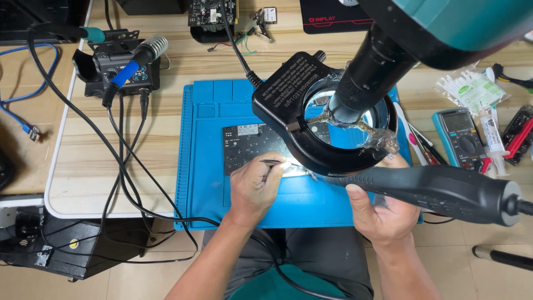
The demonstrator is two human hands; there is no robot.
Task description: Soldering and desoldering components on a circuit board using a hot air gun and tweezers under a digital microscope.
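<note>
Two bare hands work over a dark circuit board (250,145) lying on a blue silicone mat (211,133). The left hand (254,188) pinches thin metal tweezers (273,162) against the board; the right hand (382,214) grips a textured black hot-air handle (444,191). A glossy black ring light (294,105) with pale printed lettering hangs above, beside a white-labelled bag (472,89) at right.

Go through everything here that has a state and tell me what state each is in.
left hand: gripping tweezers at the circuit board
right hand: gripping black hot-air handle
ring light: lit, over the board
soldering iron: parked in its stand
multimeter: lying flat, display blank
</note>
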